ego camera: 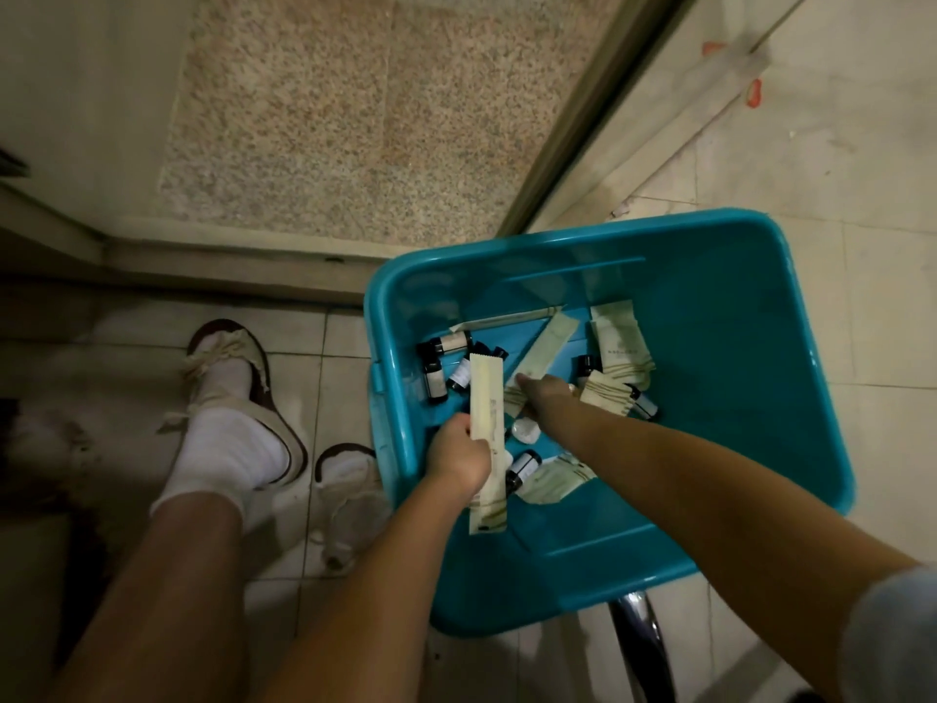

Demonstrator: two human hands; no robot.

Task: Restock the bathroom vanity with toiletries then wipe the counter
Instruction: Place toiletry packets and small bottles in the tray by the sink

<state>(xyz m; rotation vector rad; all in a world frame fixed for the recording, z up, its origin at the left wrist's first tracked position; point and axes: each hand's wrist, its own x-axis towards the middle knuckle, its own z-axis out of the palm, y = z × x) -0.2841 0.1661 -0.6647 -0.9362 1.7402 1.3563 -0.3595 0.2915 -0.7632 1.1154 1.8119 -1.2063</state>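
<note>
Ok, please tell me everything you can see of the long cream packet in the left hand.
The long cream packet is a narrow, flat sachet that looks like paper, with a zigzag-cut top edge and faint print. It looks unopened. The left hand holds it above the blue tub, the grip near its middle. Its top end points away from the person and its lower end sticks out past the wrist.
</note>
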